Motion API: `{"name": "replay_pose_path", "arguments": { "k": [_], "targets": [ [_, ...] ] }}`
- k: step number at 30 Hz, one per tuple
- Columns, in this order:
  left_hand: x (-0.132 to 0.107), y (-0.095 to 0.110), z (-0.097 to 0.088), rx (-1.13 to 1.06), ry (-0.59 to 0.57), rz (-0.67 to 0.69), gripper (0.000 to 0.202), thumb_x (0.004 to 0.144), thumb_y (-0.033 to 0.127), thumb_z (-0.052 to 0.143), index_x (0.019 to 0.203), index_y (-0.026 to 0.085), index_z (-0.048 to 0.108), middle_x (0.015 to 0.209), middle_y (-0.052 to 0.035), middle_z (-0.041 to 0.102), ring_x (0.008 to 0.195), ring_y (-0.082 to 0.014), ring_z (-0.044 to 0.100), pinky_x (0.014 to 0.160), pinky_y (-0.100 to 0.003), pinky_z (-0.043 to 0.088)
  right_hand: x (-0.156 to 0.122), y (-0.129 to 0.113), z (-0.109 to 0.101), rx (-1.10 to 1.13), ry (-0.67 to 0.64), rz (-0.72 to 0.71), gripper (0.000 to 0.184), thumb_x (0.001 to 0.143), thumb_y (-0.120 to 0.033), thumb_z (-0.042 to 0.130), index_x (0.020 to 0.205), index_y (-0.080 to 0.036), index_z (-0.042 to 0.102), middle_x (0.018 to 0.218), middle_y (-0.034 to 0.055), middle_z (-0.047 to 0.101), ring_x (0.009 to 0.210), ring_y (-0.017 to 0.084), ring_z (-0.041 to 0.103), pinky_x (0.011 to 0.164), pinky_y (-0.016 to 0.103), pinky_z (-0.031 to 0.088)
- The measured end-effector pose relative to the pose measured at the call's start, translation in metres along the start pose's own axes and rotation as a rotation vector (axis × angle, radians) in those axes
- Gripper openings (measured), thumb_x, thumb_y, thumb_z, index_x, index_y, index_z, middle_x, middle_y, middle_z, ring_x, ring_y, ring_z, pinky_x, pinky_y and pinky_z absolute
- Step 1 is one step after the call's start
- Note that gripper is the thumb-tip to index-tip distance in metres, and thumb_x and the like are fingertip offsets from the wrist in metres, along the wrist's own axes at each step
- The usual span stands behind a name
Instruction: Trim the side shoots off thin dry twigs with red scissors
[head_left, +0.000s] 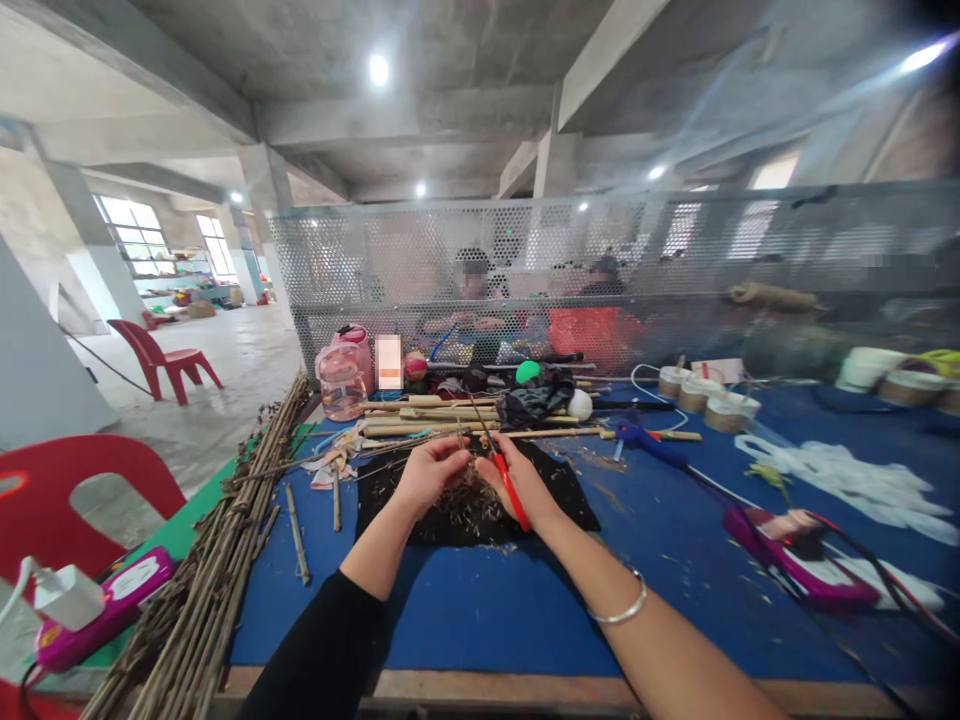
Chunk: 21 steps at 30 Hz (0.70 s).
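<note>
My right hand (521, 482) is closed around red-handled scissors (508, 488), whose blades point up and away from me. Beside it, the fingers of my left hand (433, 475) are pinched on a thin dry twig (460, 434); part of it is hidden by the fingers. Both hands hover close together above a black cloth (562, 495). Brown plant clippings (457, 500) are scattered on that cloth, under and between my hands. Short cut sticks (298, 540) lie on the blue tabletop (480, 610) to the left.
A long bundle of dry stems (217, 560) runs along the left edge. Bamboo sticks (427, 415), a pink clear jug (343, 385) and a white ball (580, 404) sit at the back before a perforated metal screen (360, 260). A glue gun (645, 437) and purple power strip (802, 570) lie right.
</note>
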<state>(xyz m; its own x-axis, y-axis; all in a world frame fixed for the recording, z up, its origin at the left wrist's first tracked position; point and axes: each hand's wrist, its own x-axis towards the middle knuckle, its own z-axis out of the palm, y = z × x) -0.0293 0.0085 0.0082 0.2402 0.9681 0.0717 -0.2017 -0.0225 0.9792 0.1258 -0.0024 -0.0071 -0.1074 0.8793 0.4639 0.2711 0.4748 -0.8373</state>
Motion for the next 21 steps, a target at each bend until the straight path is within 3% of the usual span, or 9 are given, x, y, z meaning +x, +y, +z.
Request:
{"name": "replay_pose_path", "arguments": {
  "k": [3,6,11,15,21],
  "targets": [
    [0.000,-0.001,-0.002,-0.003,-0.012,0.023,0.056,0.055,0.041,0.074,0.102,0.013,0.062,0.067,0.0003,0.059,0.048,-0.0048,0.043,0.048,-0.020,0.035,-0.001,0.000,0.000,-0.147,-0.028,-0.051,0.047,0.067,-0.039,0.067,0.107,-0.020,0.052,0.098,0.0075,0.060,0.082,0.020,0.057,0.079,0.036,0.044],
    [-0.001,-0.002,-0.004,0.029,-0.076,0.022,0.052,0.057,0.039,0.073,0.100,0.012,0.063,0.069,-0.0005,0.060,0.048,-0.0042,0.042,0.048,-0.019,0.034,-0.001,0.006,0.001,-0.227,-0.054,-0.100,0.052,0.066,-0.040,0.068,0.111,-0.019,0.051,0.106,0.0104,0.058,0.095,0.024,0.054,0.086,0.039,0.041],
    [-0.004,-0.007,-0.008,0.152,-0.157,0.010,0.046,0.061,0.039,0.071,0.098,0.013,0.065,0.078,-0.0031,0.064,0.051,-0.0056,0.044,0.048,-0.020,0.034,-0.002,0.012,0.000,-0.362,-0.085,-0.138,0.057,0.066,-0.044,0.067,0.115,-0.019,0.049,0.108,0.0116,0.057,0.099,0.025,0.053,0.087,0.042,0.040],
    [-0.007,-0.009,-0.010,0.217,-0.186,-0.008,0.046,0.062,0.039,0.069,0.099,0.012,0.065,0.072,-0.0019,0.062,0.048,-0.0052,0.042,0.047,-0.020,0.034,-0.004,0.010,0.002,-0.485,-0.079,-0.199,0.063,0.063,-0.047,0.069,0.116,-0.018,0.049,0.111,0.0136,0.056,0.101,0.028,0.051,0.088,0.043,0.039],
    [-0.009,-0.011,-0.008,0.199,-0.158,0.018,0.042,0.064,0.039,0.068,0.094,0.010,0.066,0.068,-0.0019,0.061,0.048,-0.0053,0.041,0.047,-0.019,0.034,-0.005,0.001,0.007,-0.521,-0.107,-0.189,0.057,0.068,-0.049,0.064,0.113,-0.017,0.049,0.103,0.0109,0.058,0.094,0.023,0.054,0.081,0.035,0.043]
  ]
}}
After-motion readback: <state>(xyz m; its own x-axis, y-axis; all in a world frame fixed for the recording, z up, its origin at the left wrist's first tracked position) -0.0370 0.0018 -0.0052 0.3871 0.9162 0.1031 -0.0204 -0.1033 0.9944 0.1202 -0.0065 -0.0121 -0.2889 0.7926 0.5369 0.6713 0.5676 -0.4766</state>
